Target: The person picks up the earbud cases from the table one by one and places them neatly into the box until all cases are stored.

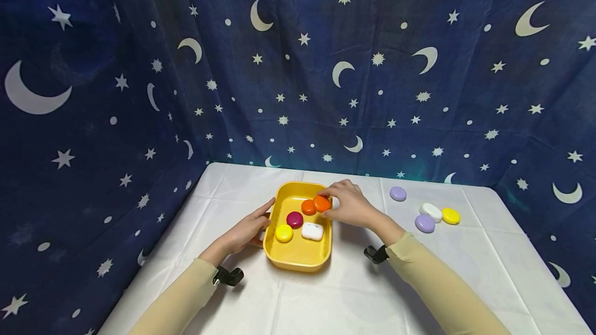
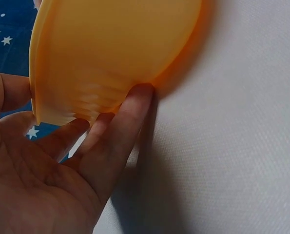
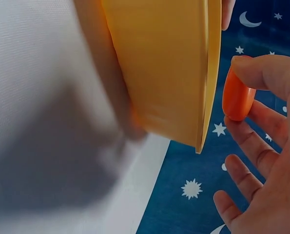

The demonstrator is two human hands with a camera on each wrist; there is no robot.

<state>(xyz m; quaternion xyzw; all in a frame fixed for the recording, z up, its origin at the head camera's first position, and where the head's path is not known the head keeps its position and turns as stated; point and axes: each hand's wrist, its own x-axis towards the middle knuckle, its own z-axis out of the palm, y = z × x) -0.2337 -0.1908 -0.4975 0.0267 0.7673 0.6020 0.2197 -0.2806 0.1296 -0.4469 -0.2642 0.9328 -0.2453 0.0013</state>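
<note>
A yellow tray (image 1: pixel 298 262) stands on the white table in the head view. My left hand (image 1: pixel 244 230) rests against its left side, fingertips touching the outer wall (image 2: pixel 115 44) in the left wrist view. Over the tray's back right corner, my right hand (image 1: pixel 349 204) pinches a smooth orange disc (image 3: pixel 239 92) between thumb and fingers, above the rim. Inside the tray lie another orange disc (image 1: pixel 308 207), a dark red disc (image 1: pixel 295 219), a yellow disc (image 1: pixel 284 233) and a white rounded case-like piece (image 1: pixel 312 231).
To the right on the table (image 1: pixel 363 293) lie a purple disc (image 1: pixel 398 193), a second purple disc (image 1: pixel 425 223), a white oval piece (image 1: pixel 430 212) and a yellow disc (image 1: pixel 450 215). A dark blue curtain (image 1: pixel 316 56) with moons and stars hangs behind and at the sides.
</note>
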